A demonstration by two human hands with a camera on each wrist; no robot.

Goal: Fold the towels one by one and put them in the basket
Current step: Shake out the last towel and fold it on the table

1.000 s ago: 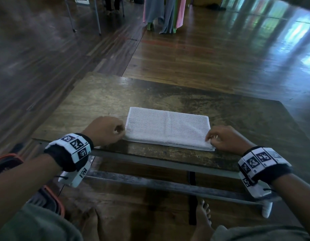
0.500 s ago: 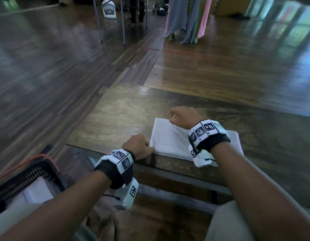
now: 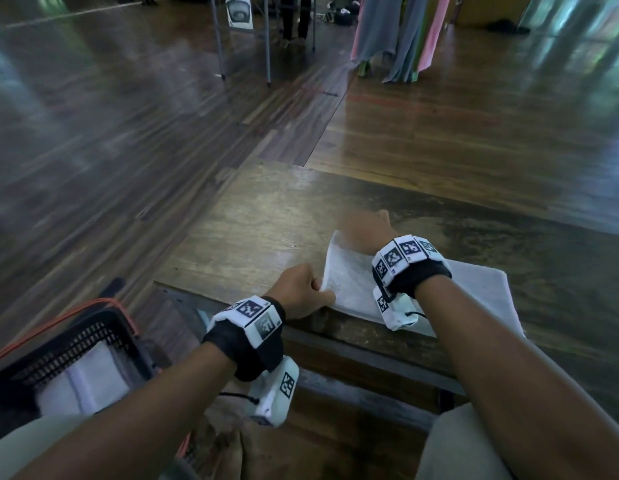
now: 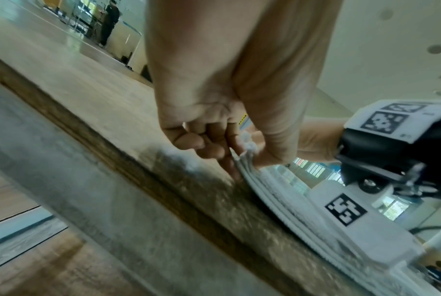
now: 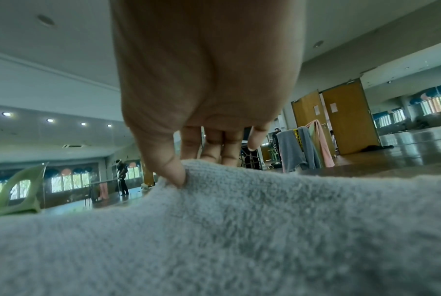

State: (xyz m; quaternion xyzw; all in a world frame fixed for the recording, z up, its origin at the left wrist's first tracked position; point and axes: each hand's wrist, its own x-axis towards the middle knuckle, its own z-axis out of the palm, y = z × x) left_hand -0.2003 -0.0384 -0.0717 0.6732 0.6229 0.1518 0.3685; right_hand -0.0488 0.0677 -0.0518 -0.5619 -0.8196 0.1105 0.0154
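On the worn wooden table (image 3: 252, 216) (glossy plank floor (image 3: 474, 109) beyond), 2 hands pinch the white towel (image 3: 474, 289): left hand (image 3: 297, 289), right hand (image 3: 365, 225).

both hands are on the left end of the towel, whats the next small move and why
Probably lift that end and carry it rightward for another fold: the left hand pinches the towel's near-left corner, the right hand the far-left one, and the towel lies long on the table.
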